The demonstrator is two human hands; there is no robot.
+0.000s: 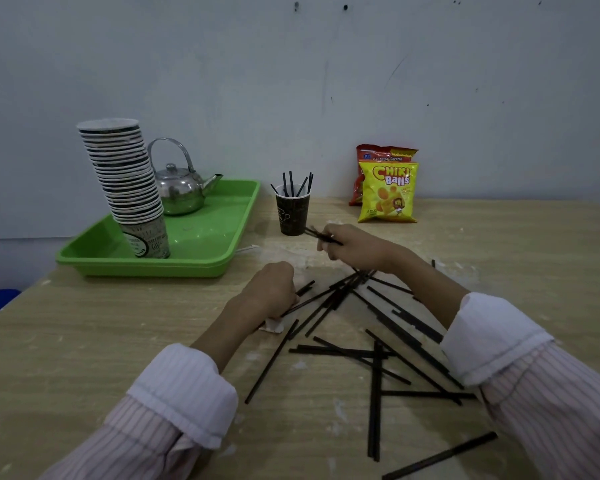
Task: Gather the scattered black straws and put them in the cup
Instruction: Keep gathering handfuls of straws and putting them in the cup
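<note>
1. Head view: right hand (352, 249) pinches a few thin black plastic straws (323, 237), their tips just beside the dark paper cup (292, 213).
2. Left hand (274, 289) is curled shut on the wooden table (84, 341), apparently gripping one straw from the scattered pile (378, 344).
3. Advice: tilt the bundle upright, align the ends, steady the light cup.
4. Cup holds several upright straws; green plastic tray (205, 244) holds a steel kettle (182, 188) and stacked paper cups (129, 181).
</note>
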